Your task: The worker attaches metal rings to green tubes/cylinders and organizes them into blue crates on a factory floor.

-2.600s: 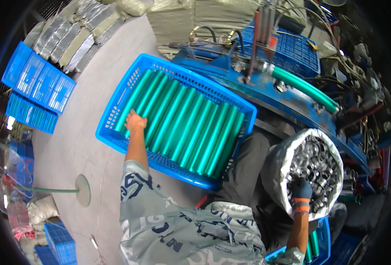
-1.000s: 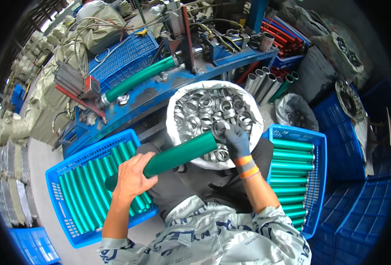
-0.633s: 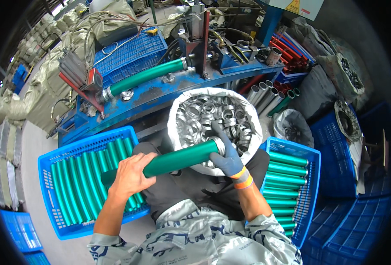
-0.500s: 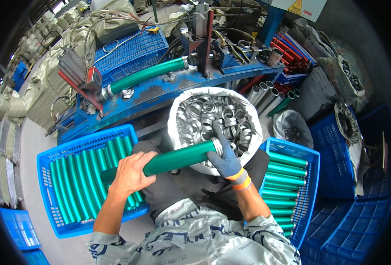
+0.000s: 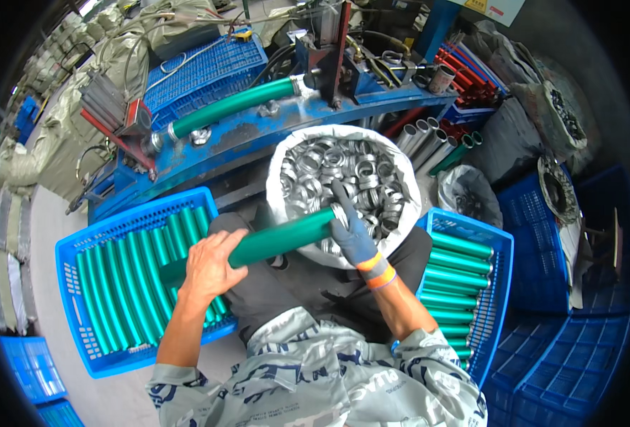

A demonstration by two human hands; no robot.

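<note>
Green tube [image 5: 279,240] over lap, left hand [image 5: 212,267] closed round near end; gloved right hand [image 5: 350,231] pinching metal ring [image 5: 338,213] at far end above ring sack [image 5: 286,153]. Risk: ring cocks, slips off; tube twists in bare hand.

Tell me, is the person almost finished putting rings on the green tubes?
Hard to say. The blue crate on the right holds a row of green tubes, perhaps done. In hand: the left hand grips one green tube while the gloved right hand presses a metal ring at its end. The left crate holds many more.
</note>
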